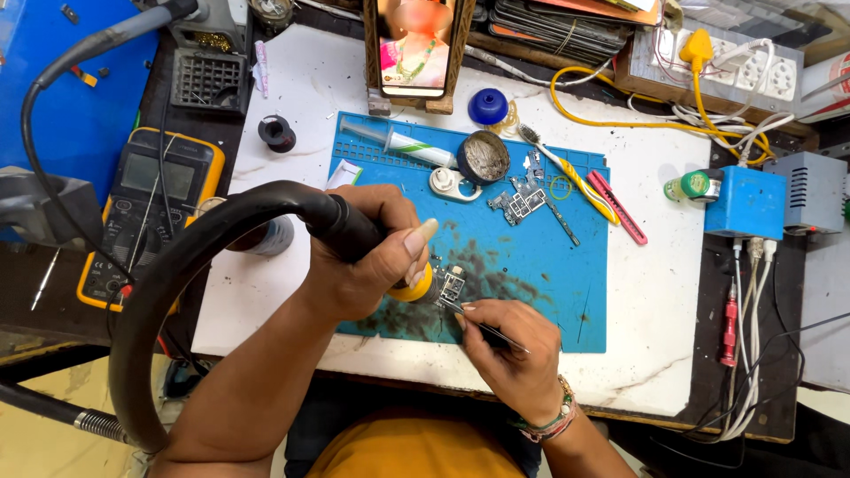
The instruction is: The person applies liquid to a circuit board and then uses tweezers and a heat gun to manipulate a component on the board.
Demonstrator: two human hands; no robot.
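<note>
Black hot-air wand [354,232] in left hand [367,261]; tweezers [491,334] right hand [513,354]

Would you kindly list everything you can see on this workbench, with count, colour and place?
Work mat: one, blue, middle of the white table.
Small circuit board: one, silver, on the mat under the nozzle.
Hot-air tool: one, black with yellow collar, in the left hand.
Tweezers: one, dark, in the right hand.
Larger circuit board: one, grey, upper mat.
Paste tin: one, open, grey, upper mat.
Syringe: one, white, mat's top edge.
Toothbrush: one, yellow-handled, upper mat.
Multimeter: one, yellow-edged, left.
Phone: one, upright in a wooden stand, top.
Power strip: one, white, top right.
Left hand: grips the tool.
Right hand: pinches the tweezers.
</note>
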